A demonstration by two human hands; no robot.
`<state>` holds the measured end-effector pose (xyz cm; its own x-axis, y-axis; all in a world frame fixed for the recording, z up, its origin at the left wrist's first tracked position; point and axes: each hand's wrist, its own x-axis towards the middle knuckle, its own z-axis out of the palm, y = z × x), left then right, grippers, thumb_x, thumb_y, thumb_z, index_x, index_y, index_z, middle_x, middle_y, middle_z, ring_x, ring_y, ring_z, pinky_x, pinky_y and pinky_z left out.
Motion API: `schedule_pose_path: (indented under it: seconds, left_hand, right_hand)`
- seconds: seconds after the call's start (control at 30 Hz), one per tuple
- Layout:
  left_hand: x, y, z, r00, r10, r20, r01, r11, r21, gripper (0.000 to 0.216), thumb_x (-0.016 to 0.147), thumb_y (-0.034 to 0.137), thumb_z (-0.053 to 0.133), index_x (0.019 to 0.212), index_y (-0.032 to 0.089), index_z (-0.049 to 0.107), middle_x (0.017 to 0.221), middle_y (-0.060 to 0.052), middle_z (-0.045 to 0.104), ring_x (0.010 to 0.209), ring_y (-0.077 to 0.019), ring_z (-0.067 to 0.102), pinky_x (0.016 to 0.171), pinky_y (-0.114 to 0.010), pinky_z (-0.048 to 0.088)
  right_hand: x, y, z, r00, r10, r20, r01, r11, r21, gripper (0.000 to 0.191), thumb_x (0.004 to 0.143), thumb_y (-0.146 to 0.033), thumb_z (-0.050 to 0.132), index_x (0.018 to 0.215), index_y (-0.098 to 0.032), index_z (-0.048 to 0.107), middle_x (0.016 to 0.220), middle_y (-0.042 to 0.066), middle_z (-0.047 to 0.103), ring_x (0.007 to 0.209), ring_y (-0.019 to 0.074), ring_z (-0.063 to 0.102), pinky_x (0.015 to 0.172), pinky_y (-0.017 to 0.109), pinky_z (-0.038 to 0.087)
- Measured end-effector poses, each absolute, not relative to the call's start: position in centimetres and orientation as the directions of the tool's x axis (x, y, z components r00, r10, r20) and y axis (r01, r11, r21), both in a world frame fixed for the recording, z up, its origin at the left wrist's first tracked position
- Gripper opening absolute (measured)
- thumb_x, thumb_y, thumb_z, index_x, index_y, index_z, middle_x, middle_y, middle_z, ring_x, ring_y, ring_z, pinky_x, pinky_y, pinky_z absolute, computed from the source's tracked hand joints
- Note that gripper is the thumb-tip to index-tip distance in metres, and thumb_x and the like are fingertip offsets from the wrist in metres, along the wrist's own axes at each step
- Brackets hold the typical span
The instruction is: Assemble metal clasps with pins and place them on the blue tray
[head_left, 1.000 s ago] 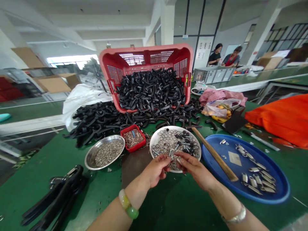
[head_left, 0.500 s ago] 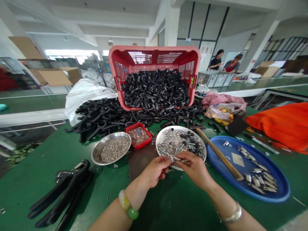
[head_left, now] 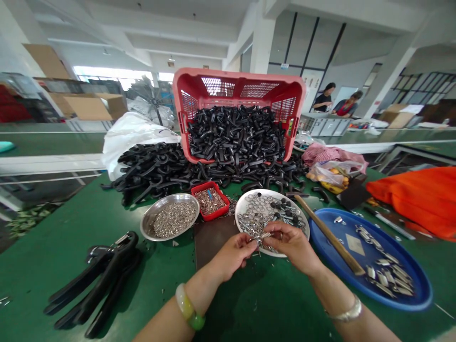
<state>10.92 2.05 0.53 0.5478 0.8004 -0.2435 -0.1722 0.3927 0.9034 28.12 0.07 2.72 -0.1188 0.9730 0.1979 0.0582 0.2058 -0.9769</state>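
Orange cloth (head_left: 420, 202) right of bagged fruit (head_left: 329, 175)

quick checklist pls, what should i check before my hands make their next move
1. Right hand gripping the spring: ok, pinched between thumb and fingers.
2. Left hand gripping its piece: cannot tell; fingertips are at the spring's left end, but the detail is too small.
3. Hands above the white plate: ok, fingertips are over its near part.
4. More springs available: ok, several lie on the blue tray.
5. Blue tray free of tools: not ok, a wooden handle lies across its left side.
6. Black-handled assembly clear of both hands: ok, lying apart at left.
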Motion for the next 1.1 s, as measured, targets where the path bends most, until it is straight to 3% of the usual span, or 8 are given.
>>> schedule_pose_path:
  seconds: [0.13, 0.33, 0.47, 0.6, 0.73, 0.87, 0.93, 1.1]
  left_hand:
    - [11.2, 2.0, 0.3, 0.463, 0.869, -0.176, -0.145, 0.270, 0.952, 0.040, 0.063, 0.048, 0.065, 0.079, 0.015, 0.051, 0.065, 0.004, 0.048, 0.049, -0.0040, 0.036, 0.042, -0.017, 0.023]
    - [11.2, 3.0, -0.4, 0.453, 0.876, -0.163, -0.113, 0.238, 0.965, 0.040, 0.065, 0.052, 0.062, 0.077, 0.016, 0.051, 0.063, 0.005, 0.046, 0.046, -0.0044, 0.034, 0.044, -0.018, 0.028]
    - [11.1, 5.2, -0.5, 0.429, 0.897, -0.108, 0.218, 0.013, 0.976, 0.030, 0.078, 0.043, 0.048, 0.076, 0.016, 0.060, 0.061, 0.001, 0.052, 0.046, -0.0086, 0.040, 0.046, -0.022, 0.030]
    - [12.0, 7.6, -0.4, 0.547, 0.821, 0.165, 0.563, -0.506, 0.653, 0.015, 0.077, 0.032, 0.053, 0.076, 0.023, 0.065, 0.069, -0.003, 0.062, 0.064, -0.0165, 0.055, 0.057, -0.024, 0.034]
    - [12.0, 10.6, 0.6, 0.714, 0.681, 0.163, 0.587, -0.709, 0.390, 0.019, 0.072, 0.046, 0.059, 0.078, 0.029, 0.066, 0.073, -0.001, 0.066, 0.070, -0.0179, 0.059, 0.057, -0.023, 0.036]
    - [9.0, 15.8, 2.7, 0.396, 0.904, 0.158, 0.860, -0.426, 0.281, 0.024, 0.080, 0.045, 0.047, 0.091, 0.031, 0.063, 0.093, 0.002, 0.066, 0.083, -0.0160, 0.059, 0.066, -0.023, 0.040]
    - [7.2, 19.3, 3.5, 0.238, 0.960, 0.150, 0.936, -0.268, 0.228, 0.028, 0.083, 0.037, 0.043, 0.099, 0.025, 0.062, 0.101, -0.005, 0.064, 0.092, -0.0198, 0.057, 0.075, -0.027, 0.040]
    - [6.9, 27.6, 2.9, 0.121, 0.992, 0.023, 0.981, -0.123, 0.150, 0.032, 0.077, 0.031, 0.050, 0.102, 0.017, 0.063, 0.111, -0.014, 0.060, 0.104, -0.0278, 0.052, 0.084, -0.035, 0.040]
  right_hand:
    - [25.7, -0.3, 2.6, 0.028, 0.984, 0.176, -0.053, 0.177, -0.983, 0.034, 0.072, -0.034, 0.065, 0.102, -0.022, 0.051, 0.090, 0.004, 0.060, 0.084, 0.0180, 0.059, 0.076, 0.034, 0.051]
    - [25.2, 0.2, 2.4, -0.071, 0.883, 0.465, 0.480, 0.439, -0.760, 0.028, 0.081, -0.032, 0.053, 0.107, -0.023, 0.057, 0.107, 0.008, 0.058, 0.104, 0.0234, 0.051, 0.094, 0.042, 0.041]
    - [26.9, 2.2, 2.3, 0.011, 0.935, 0.354, 0.327, 0.331, -0.885, 0.040, 0.079, -0.034, 0.056, 0.116, -0.020, 0.046, 0.105, 0.010, 0.058, 0.096, 0.0211, 0.057, 0.084, 0.037, 0.048]
    - [28.4, 4.0, 2.0, 0.112, 0.951, 0.289, 0.168, 0.269, -0.948, 0.045, 0.070, -0.039, 0.064, 0.107, -0.018, 0.049, 0.098, 0.009, 0.061, 0.093, 0.0208, 0.057, 0.085, 0.037, 0.047]
    - [29.4, 4.5, 1.3, 0.141, 0.959, 0.247, 0.149, 0.226, -0.963, 0.047, 0.066, -0.041, 0.067, 0.105, -0.019, 0.051, 0.096, 0.009, 0.062, 0.091, 0.0220, 0.058, 0.083, 0.038, 0.048]
    - [30.2, 4.6, 0.1, 0.174, 0.966, 0.192, 0.116, 0.174, -0.978, 0.047, 0.064, -0.042, 0.070, 0.101, -0.020, 0.051, 0.094, 0.009, 0.063, 0.091, 0.0230, 0.058, 0.081, 0.037, 0.050]
    - [30.6, 4.8, -0.6, 0.194, 0.967, 0.164, 0.086, 0.150, -0.985, 0.048, 0.062, -0.043, 0.071, 0.100, -0.020, 0.052, 0.093, 0.009, 0.063, 0.089, 0.0234, 0.058, 0.077, 0.036, 0.051]
    - [31.4, 5.0, -1.9, 0.223, 0.964, 0.148, 0.093, 0.130, -0.987, 0.045, 0.062, -0.043, 0.071, 0.097, -0.020, 0.055, 0.092, 0.008, 0.063, 0.087, 0.0222, 0.059, 0.076, 0.032, 0.051]
